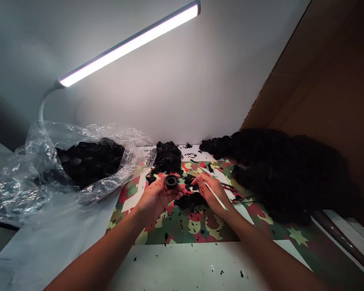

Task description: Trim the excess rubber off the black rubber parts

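Observation:
My left hand (pixel 157 196) is closed around a small round black part with a hole in its middle (pixel 171 187), its open face turned up toward me. To the right, my right hand (pixel 210 189) pinches a thin white stick-like tool (pixel 216 195), which slants back over the wrist; its working tip is hidden by the fingers. A small gap separates the two hands. Black scraps (pixel 191 200) lie beneath them, and a heap of black pieces (pixel 168 157) sits just beyond. Near my right hand is a red-and-dark tool (pixel 229 186), partly covered.
A clear plastic bag (pixel 18 190) on the left holds many round black parts (pixel 89 161). A large black pile (pixel 291 173) fills the right, against a cardboard panel (pixel 321 81). Camouflage-patterned sheeting (pixel 182 230) covers the table. A lit lamp (pixel 130 44) hangs above.

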{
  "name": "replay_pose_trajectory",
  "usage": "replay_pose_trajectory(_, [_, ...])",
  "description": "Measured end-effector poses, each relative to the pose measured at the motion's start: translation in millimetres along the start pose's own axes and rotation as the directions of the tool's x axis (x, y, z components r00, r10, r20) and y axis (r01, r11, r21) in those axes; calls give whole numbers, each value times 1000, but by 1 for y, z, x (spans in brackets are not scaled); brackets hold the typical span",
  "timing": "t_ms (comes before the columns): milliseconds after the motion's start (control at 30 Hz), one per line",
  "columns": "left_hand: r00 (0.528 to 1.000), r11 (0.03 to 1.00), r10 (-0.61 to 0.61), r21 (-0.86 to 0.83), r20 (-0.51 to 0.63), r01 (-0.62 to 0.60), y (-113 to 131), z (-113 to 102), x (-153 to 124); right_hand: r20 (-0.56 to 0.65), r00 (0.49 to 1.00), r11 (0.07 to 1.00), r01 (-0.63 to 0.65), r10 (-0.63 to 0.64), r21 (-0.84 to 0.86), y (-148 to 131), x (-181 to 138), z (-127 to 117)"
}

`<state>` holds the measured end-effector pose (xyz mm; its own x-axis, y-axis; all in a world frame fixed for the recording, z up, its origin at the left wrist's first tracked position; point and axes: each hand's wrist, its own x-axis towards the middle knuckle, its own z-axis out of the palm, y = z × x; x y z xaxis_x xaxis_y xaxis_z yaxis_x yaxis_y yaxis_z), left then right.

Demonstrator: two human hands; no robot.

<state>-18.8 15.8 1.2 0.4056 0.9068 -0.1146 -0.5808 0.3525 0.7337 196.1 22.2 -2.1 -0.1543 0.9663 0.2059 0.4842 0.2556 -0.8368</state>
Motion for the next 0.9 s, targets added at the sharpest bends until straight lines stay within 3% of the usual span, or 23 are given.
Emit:
replay_pose_trajectory(233, [998,996,45,80,-36,-42,-1,2,0,25,999,999,-35,35,35,-3,-3,0])
replay_pose_trajectory(300, [980,949,196,259,-37,-180,4,3,0,24,1000,999,-18,17,38,-1,-4,0])
replay_pose_trajectory(333, [943,868,330,403,-33,-290,10,3,-1,20,1000,999,-7,6,37,1,-5,0])
replay_pose_trajectory(367, [870,718,493,570,-13,-399,19,1,-2,21,1000,999,7,-8,33,1,-5,1])
replay_pose_trajectory(400, [754,497,656,734,30,-462,30,-1,-4,24,999,999,21,-22,27,1,-5,1])
replay_pose_trajectory(433, [614,237,784,867,97,-439,43,-5,-7,31,999,999,33,-33,19,0,-5,1])
replay_pose_trajectory(467, [478,0,863,945,165,-327,58,-11,-11,38,998,999,43,-43,7,-1,-5,1])
replay_pose_trajectory(500, [377,-158,904,977,202,-146,73,-17,-15,40,998,999,52,-51,-7,-4,-5,2])
replay_pose_trajectory(533, [344,-241,916,969,206,60,87,-25,-20,34,998,998,58,-57,-22,-6,-5,2])
replay_pose_trajectory(567, [344,-272,921,933,183,234,101,-34,-25,24,998,998,58,-57,-32,-9,-5,2])
replay_pose_trajectory(633, [365,-270,925,855,103,442,120,-50,-31,-10,999,998,45,-45,-38,-12,-5,3])
replay_pose_trajectory(700, [360,-285,926,834,113,472,126,-56,-31,-18,999,998,44,-45,-41,-12,-3,4])
replay_pose_trajectory(767, [352,-360,905,870,239,336,115,-49,-27,28,995,990,103,-101,-95,-7,-1,5])
replay_pose_trajectory(833, [373,-441,842,896,391,57,90,-33,-21,128,974,956,212,-189,-202,-1,0,6])
replay_pose_trajectory(867, [423,-434,794,894,436,-107,74,-23,-18,187,957,929,265,-221,-257,3,0,7])
replay_pose_trajectory(900, [513,-378,726,889,458,-259,57,-15,-15,239,942,903,305,-238,-304,5,0,8])
